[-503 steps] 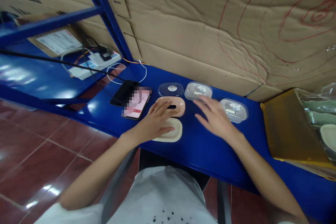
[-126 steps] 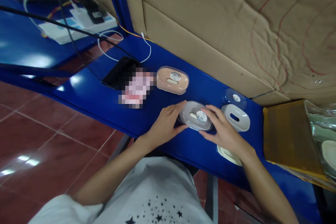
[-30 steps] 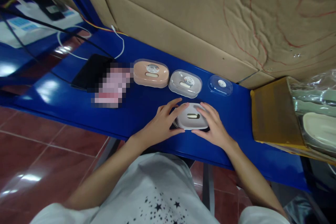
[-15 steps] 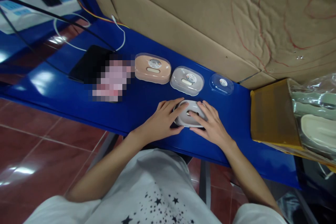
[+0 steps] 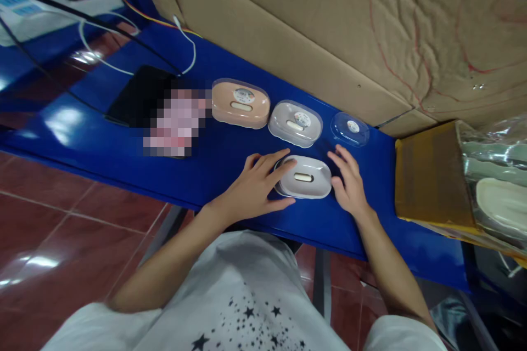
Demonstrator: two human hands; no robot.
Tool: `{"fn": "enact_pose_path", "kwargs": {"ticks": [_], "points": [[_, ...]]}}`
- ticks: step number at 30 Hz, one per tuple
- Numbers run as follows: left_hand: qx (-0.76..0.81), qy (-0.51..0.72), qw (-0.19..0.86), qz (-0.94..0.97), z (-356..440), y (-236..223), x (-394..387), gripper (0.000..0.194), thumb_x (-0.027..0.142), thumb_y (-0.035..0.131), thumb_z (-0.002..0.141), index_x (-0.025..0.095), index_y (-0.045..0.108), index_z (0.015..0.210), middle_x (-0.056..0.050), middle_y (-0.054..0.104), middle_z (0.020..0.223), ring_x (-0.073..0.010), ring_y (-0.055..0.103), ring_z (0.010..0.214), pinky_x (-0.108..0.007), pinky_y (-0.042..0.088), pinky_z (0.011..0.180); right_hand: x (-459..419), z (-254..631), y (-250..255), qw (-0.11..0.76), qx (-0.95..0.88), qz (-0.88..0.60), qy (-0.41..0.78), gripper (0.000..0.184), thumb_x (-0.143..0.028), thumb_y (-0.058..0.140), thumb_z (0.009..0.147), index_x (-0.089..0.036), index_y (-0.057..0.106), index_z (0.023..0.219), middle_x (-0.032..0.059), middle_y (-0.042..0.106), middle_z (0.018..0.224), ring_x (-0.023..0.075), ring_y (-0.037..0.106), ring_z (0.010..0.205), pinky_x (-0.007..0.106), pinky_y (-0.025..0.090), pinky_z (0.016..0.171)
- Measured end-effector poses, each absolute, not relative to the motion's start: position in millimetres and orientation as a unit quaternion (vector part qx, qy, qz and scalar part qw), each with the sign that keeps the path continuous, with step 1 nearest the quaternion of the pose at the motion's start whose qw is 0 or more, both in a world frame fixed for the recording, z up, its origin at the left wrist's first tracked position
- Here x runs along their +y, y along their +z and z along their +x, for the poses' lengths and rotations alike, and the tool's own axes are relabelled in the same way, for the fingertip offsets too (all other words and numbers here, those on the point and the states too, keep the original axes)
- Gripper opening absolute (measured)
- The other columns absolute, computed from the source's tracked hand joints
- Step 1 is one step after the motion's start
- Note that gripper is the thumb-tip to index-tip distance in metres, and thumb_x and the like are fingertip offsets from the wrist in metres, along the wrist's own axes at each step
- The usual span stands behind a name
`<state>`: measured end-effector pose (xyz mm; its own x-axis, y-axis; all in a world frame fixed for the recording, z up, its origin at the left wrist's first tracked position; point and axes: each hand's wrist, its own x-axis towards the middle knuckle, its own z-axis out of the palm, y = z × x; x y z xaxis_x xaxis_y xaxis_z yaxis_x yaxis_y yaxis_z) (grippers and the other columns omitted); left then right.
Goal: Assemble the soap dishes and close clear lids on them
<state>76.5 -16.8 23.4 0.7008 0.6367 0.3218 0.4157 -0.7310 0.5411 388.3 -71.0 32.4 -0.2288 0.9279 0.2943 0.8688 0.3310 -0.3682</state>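
A pale grey soap dish (image 5: 313, 187) with an oval slot lies on the blue table in front of me. My left hand (image 5: 257, 184) grips its left end, the forefinger on the tray and the thumb at the near side. My right hand (image 5: 349, 180) is open just right of the dish, fingers apart, holding nothing. Behind it lies a clear lid (image 5: 346, 132) with a round label. A lidded grey soap dish (image 5: 284, 126) and a lidded peach soap dish (image 5: 224, 107) stand farther back in a row.
To the left lie a phone (image 5: 173, 126) with a pixelated screen and a black object (image 5: 138, 93) with cables. A cardboard box (image 5: 430, 175) holding wrapped green and cream dishes stands at the right. A cardboard sheet (image 5: 288, 27) walls off the back of the blue table (image 5: 230, 170).
Over the last second my right hand has come off the grey dish to the right and opened, while my left hand stays on it. Earlier, the lidded grey dish was moved into the back row.
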Motion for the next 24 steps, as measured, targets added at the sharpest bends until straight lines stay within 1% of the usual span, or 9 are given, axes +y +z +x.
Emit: {"fn": "enact_pose_path", "kwargs": {"ticks": [2,4,7,11,13,15,18,22,24], "points": [[0.295,0.253,0.214,0.896,76.3,22.2,-16.1,0.066,0.046,0.074,0.099,0.024,0.050,0.156,-0.020,0.046,0.168,-0.0377,0.054,0.146,-0.056,0.035,0.120,-63.7,401.6,27.0,0.235,-0.746,-0.623,0.033,0.060,-0.058,0.040,0.111,-0.032,0.044,0.165,0.0141,0.045,0.171,0.0361,0.044,0.157,0.062,0.037,0.126],[0.292,0.250,0.208,0.899,76.3,21.1,-15.7,0.060,0.043,0.075,0.099,0.023,0.053,0.152,-0.020,0.050,0.165,-0.0368,0.055,0.144,-0.055,0.036,0.119,-56.4,414.7,22.1,0.214,-0.722,-0.658,0.009,0.063,-0.057,0.046,0.110,-0.029,0.041,0.166,0.0159,0.040,0.174,0.0367,0.040,0.160,0.063,0.034,0.127],[0.290,0.248,0.204,0.902,76.6,20.4,-15.6,0.059,0.042,0.077,0.098,0.022,0.055,0.149,-0.019,0.051,0.164,-0.0364,0.056,0.144,-0.054,0.036,0.119,-48.1,429.0,16.9,0.191,-0.702,-0.686,-0.010,0.068,-0.058,0.049,0.109,-0.025,0.039,0.167,0.0191,0.037,0.175,0.0373,0.037,0.161,0.063,0.032,0.127],[0.295,0.238,0.202,0.903,77.0,20.6,-15.5,0.059,0.038,0.078,0.098,0.023,0.054,0.149,-0.019,0.051,0.164,-0.0363,0.056,0.144,-0.055,0.036,0.119,-46.0,431.2,17.2,0.189,-0.691,-0.697,-0.030,0.066,-0.059,0.051,0.108,-0.023,0.044,0.163,0.0200,0.051,0.166,0.0379,0.046,0.154,0.061,0.036,0.123],[0.295,0.234,0.203,0.904,77.2,20.9,-15.6,0.058,0.037,0.077,0.098,0.023,0.054,0.149,-0.019,0.051,0.164,-0.0362,0.055,0.145,-0.054,0.035,0.120,-47.8,428.2,20.7,0.187,-0.688,-0.700,-0.052,0.061,-0.060,0.052,0.107,-0.025,0.051,0.157,0.0184,0.060,0.154,0.0380,0.053,0.145,0.061,0.037,0.119],[0.295,0.232,0.206,0.904,77.2,21.3,-15.7,0.058,0.037,0.077,0.098,0.023,0.053,0.149,-0.019,0.051,0.164,-0.0359,0.054,0.147,-0.054,0.035,0.121,-49.6,426.6,24.4,0.187,-0.684,-0.701,-0.072,0.059,-0.062,0.055,0.105,-0.026,0.057,0.151,0.0172,0.064,0.145,0.0380,0.057,0.138,0.060,0.038,0.116],[0.295,0.230,0.210,0.903,77.0,21.4,-16.0,0.062,0.037,0.077,0.098,0.023,0.051,0.153,-0.019,0.051,0.164,-0.0358,0.053,0.148,-0.055,0.034,0.121,-49.2,430.2,26.0,0.186,-0.695,-0.690,-0.077,0.065,-0.065,0.059,0.101,-0.028,0.053,0.154,0.0179,0.058,0.152,0.0396,0.053,0.143,0.061,0.037,0.117],[0.292,0.232,0.214,0.903,77.1,20.5,-15.8,0.073,0.040,0.078,0.097,0.023,0.045,0.160,-0.020,0.043,0.170,-0.0377,0.051,0.150,-0.056,0.034,0.123,-44.5,439.8,20.3,0.172,-0.709,-0.682,-0.052,0.075,-0.066,0.058,0.101,-0.030,0.040,0.164,0.0185,0.038,0.173,0.0429,0.035,0.160,0.065,0.030,0.123],[0.290,0.232,0.221,0.902,77.3,20.1,-15.3,0.074,0.043,0.077,0.099,0.025,0.043,0.162,-0.019,0.040,0.172,-0.0383,0.049,0.151,-0.057,0.034,0.123,-43.6,442.4,18.5,0.165,-0.711,-0.683,-0.038,0.074,-0.064,0.057,0.102,-0.030,0.039,0.165,0.0181,0.040,0.172,0.0434,0.033,0.161,0.067,0.028,0.124]]}}
